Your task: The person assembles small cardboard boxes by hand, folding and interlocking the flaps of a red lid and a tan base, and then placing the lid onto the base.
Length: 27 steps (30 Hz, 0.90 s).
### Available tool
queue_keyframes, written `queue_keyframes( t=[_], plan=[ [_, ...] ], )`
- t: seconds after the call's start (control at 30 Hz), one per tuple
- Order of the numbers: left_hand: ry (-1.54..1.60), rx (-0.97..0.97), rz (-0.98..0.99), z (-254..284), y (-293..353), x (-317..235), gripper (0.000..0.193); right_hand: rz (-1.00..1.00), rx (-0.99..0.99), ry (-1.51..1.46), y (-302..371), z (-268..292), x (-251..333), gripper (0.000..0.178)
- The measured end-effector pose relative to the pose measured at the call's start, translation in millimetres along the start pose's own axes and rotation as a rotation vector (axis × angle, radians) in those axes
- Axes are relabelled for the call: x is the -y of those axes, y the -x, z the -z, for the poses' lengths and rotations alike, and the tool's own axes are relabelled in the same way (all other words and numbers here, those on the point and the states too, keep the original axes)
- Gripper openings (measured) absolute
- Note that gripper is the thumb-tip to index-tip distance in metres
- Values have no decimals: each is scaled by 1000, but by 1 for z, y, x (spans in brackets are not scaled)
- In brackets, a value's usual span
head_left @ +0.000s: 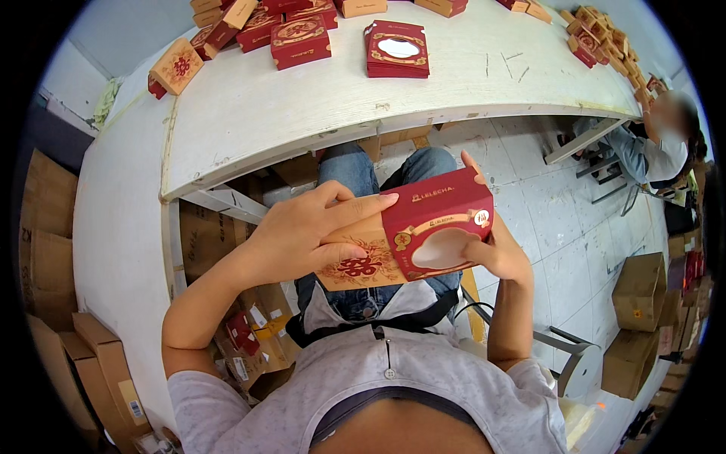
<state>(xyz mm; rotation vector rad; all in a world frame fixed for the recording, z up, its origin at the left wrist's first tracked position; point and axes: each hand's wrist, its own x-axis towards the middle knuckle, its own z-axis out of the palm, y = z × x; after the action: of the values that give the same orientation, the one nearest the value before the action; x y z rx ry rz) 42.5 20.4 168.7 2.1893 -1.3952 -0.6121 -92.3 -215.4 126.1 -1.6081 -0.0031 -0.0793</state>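
Above my lap I hold a gift box in two parts: an orange inner box (354, 274) with a dark red emblem, and a red sleeve (423, 198) with a cloud-shaped window. The orange box sits partly inside the sleeve, its left portion sticking out. My left hand (314, 227) grips the orange box, thumb on the front and index finger reaching onto the sleeve's top edge. At the sleeve's right end is my right hand (503, 253), its thumb over the window and a fingertip showing past the far corner.
On the white table (265, 121) ahead lie a stack of flat red sleeves (398, 51), red boxes (301, 41) and a tilted orange box (178, 66). More boxes (594, 38) pile up at far right. A seated person (665, 140) is there. Cardboard cartons (639, 291) stand at right.
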Motion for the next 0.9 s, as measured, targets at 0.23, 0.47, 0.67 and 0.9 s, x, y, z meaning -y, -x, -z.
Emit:
queue_keyframes(
  t=[0.23, 0.47, 0.67, 0.9],
  plan=[
    [627, -246, -82, -8, 0, 22, 62, 312, -323, -271, -21, 20, 4, 93],
    [1374, -394, -40, -37, -9, 23, 65, 595, -359, 129, -24, -19, -15, 130],
    [1545, -344, -59, -63, -14, 21, 60, 485, -330, -158, -37, -37, 2, 141],
    [1522, -260, -49, -74, -10, 24, 72, 532, -229, -51, -37, -34, -5, 137]
  ],
)
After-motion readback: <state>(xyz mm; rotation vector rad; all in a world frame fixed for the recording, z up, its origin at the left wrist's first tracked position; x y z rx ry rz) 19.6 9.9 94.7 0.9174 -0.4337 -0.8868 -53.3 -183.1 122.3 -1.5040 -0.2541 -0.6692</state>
